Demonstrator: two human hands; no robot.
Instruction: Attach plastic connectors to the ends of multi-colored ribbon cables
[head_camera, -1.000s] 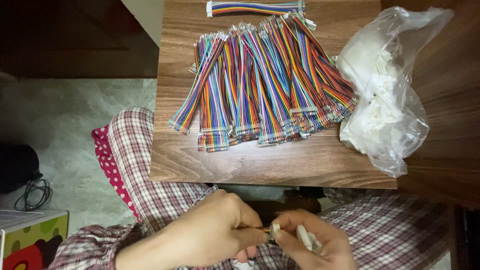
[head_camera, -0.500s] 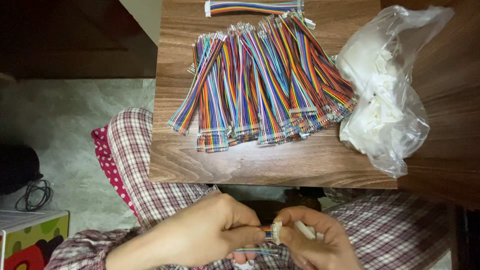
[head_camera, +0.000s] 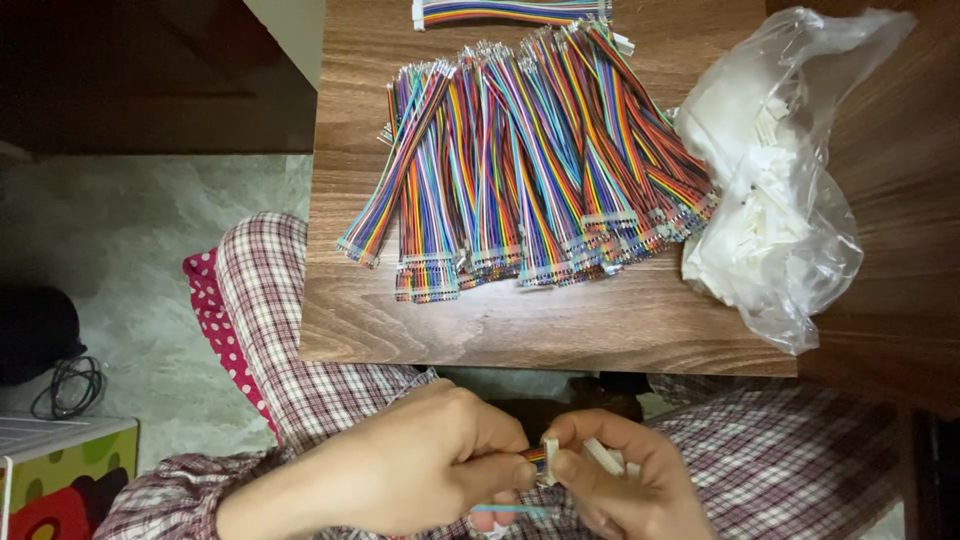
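Both hands work over my lap, left hand (head_camera: 430, 460) pinching the rainbow ribbon wire (head_camera: 534, 456), right hand (head_camera: 620, 470) pinching the small white plastic connector (head_camera: 549, 452), so I think a misaligned push could bend the pins.

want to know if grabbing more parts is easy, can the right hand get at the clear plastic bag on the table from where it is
Probably yes. The clear plastic bag lies on the right side of the wooden table, with bare tabletop and nothing standing between it and the right hand. But that hand's grip is busy pinching a small white connector.
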